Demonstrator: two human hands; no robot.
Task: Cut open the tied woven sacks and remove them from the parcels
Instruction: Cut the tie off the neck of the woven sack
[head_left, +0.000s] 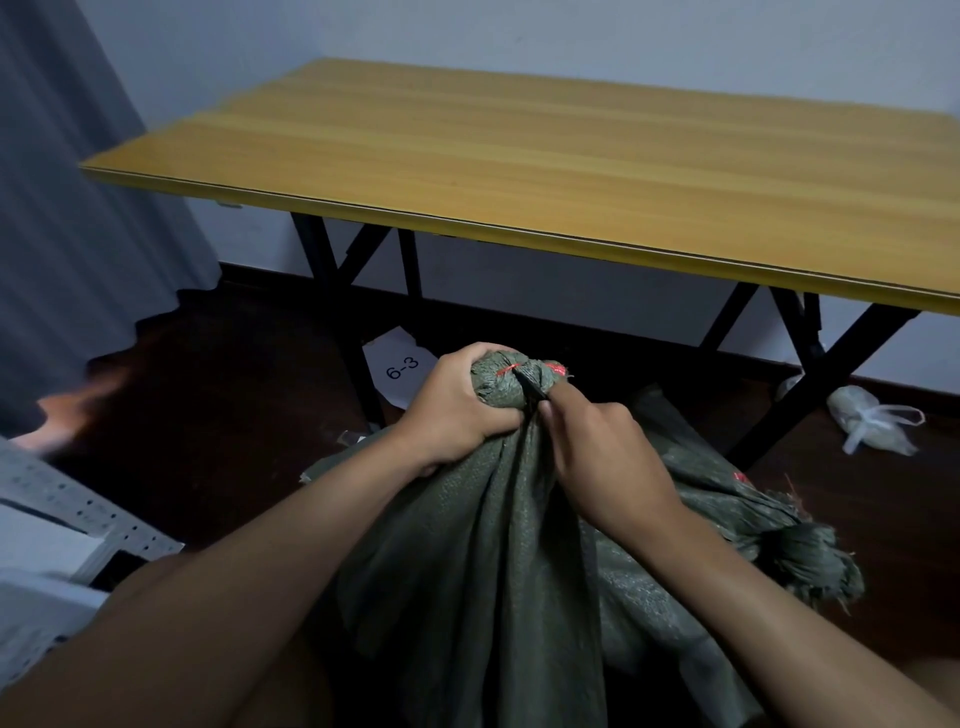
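The left hand (457, 410) clenches the sack (483, 545) neck below its red tie (506, 370), on the floor before the table (519, 156). The right hand (597, 452) grips a dark blade (531, 387) there. Soft, limp weave: best held taut near the knot.

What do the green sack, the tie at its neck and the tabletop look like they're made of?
Green sack: woven plastic strips, probably polypropylene; matte, weave grain visible, a frayed end on the right.
Red tie: thin cord or plastic string; too small to tell.
Tabletop: smooth wood-grain board, likely laminate, with yellow edge banding.
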